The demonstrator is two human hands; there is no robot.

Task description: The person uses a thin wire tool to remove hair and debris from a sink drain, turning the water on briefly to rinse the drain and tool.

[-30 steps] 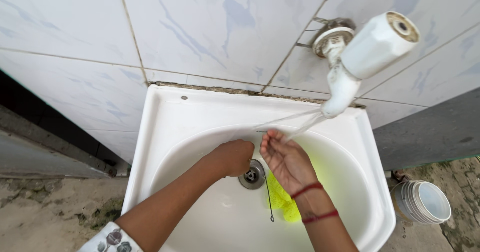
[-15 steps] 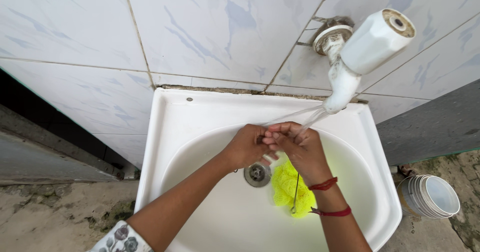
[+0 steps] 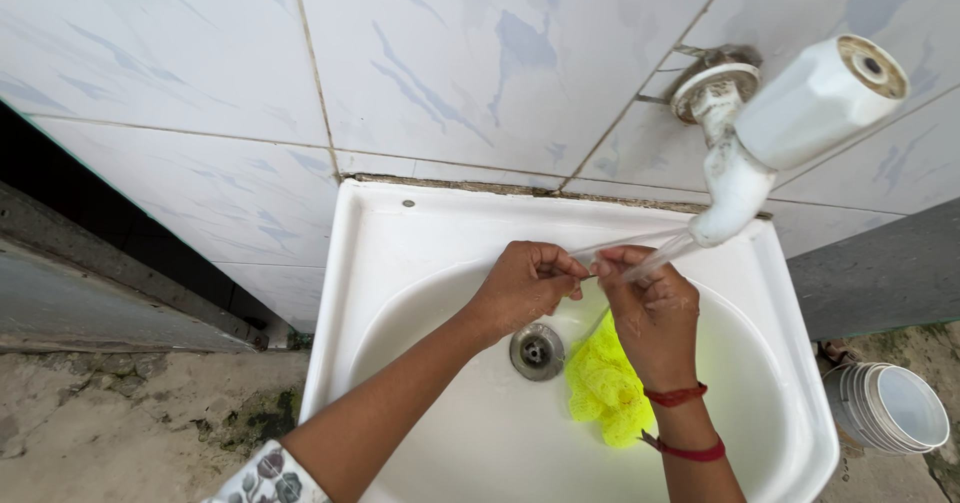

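Observation:
My left hand (image 3: 528,283) and my right hand (image 3: 650,308) are held close together over a white wash basin (image 3: 352,293), fingers closed. Both pinch a thin dark metal wire (image 3: 596,319), whose lower end hangs below my right fingers. Water (image 3: 640,248) runs from a white wall tap (image 3: 775,128) onto the fingers of my right hand. A bright yellow mesh scrubber (image 3: 610,388) lies in the bowl under my right wrist, beside the metal drain (image 3: 537,351). Red threads circle my right wrist.
White tiles with blue marbling cover the wall (image 3: 450,73) behind the basin. A stack of white round containers (image 3: 890,408) sits on the ground at the right. Rough concrete ground (image 3: 120,413) lies to the left, below a dark gap.
The wire lay in the bowl by the drain; my right hand lifted it, and both hands now pinch it under the water. My view has shifted left.

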